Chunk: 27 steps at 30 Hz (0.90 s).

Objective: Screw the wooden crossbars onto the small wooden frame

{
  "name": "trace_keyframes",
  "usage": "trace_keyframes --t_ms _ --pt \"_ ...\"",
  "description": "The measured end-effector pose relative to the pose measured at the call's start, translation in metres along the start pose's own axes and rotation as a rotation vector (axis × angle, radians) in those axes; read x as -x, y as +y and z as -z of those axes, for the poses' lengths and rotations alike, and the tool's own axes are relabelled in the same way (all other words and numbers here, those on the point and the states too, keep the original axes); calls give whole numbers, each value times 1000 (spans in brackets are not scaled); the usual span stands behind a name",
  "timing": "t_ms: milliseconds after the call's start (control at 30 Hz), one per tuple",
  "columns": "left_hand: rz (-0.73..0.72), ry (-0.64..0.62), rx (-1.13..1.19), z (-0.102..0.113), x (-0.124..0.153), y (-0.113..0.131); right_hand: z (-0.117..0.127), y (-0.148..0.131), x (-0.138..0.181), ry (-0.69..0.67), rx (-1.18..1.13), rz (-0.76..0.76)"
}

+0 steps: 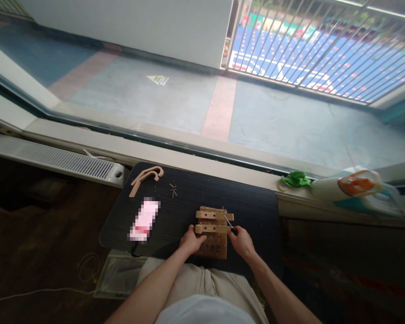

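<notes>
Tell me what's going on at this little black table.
A seated person works at the black table by the window. Their left hand grips the left edge of a wooden board with two slats laid across it. Their right hand holds a small screwdriver, its tip at the right end of the slats. Curved wooden pieces, some small fasteners and a blurred pink object lie to the left, untouched.

No legible text, labels or numbers.
</notes>
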<state>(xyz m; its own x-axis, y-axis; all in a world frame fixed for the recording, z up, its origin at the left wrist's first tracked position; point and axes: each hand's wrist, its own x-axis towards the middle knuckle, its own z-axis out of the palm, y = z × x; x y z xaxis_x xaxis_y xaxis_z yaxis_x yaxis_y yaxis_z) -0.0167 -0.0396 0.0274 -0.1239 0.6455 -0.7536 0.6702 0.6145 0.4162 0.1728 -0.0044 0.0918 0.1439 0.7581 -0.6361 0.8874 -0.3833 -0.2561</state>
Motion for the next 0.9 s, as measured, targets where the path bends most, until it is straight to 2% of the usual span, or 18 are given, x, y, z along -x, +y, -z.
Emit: trace_keyframes --t_ms 300,433,500,600,700,800,900 --pt "61 1 34 3 2 3 -8 -1 2 18 -4 -51" --pt "44 11 103 0 -1 -2 7 -4 8 -72 86 -39" --pt "33 11 130 0 -2 -3 18 -5 18 -31 153 -14" --pt "-22 47 79 6 3 1 31 -10 36 54 272 165" --pt "-95 127 -3 15 10 9 37 -20 44 7 419 331" --pt "-161 153 -17 19 13 13 36 -31 39 -36 525 395" --pt "-165 148 12 18 12 14 32 -39 32 -64 571 424"
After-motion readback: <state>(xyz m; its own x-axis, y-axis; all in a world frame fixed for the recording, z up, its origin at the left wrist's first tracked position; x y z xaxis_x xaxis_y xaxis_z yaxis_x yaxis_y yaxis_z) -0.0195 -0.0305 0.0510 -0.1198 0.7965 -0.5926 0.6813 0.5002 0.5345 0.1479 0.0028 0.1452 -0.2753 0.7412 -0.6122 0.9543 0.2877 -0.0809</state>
